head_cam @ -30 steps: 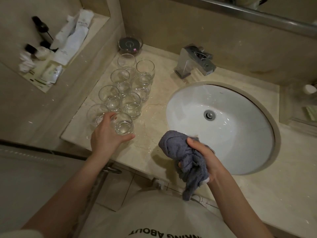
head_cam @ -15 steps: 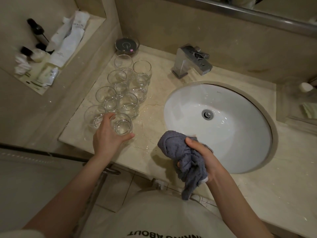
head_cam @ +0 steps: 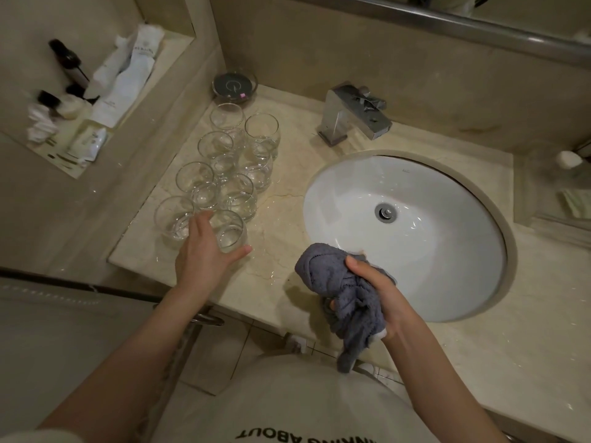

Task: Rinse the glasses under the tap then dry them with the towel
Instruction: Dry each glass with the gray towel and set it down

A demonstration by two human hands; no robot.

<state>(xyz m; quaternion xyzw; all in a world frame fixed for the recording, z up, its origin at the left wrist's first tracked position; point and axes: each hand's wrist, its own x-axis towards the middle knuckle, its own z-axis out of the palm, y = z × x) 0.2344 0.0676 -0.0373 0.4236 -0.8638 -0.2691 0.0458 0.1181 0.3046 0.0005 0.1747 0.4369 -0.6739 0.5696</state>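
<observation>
**Left hand on the nearest glass, towel bunched in the right**

The left hand (head_cam: 204,251) wraps its grip around the nearest glass (head_cam: 231,233), fingers curled behind it and thumb stretched along its front, near the front left corner of the table (head_cam: 281,238). That glass stands upright on the marble at the front end of a cluster of other glasses (head_cam: 224,161), which runs in two rough rows toward the back left corner, all upright and close together. A small round dish (head_cam: 235,86) sits just behind the cluster against the back wall.

The right hand (head_cam: 377,292) closes its grip on a crumpled grey towel (head_cam: 335,282), held above the front edge of the table, just beside the near rim of the white sink (head_cam: 431,251). One end of the towel hangs down below the hand. The tap (head_cam: 351,115) stands at the back edge behind the sink. Droplets glint on the marble between glasses and sink.
</observation>
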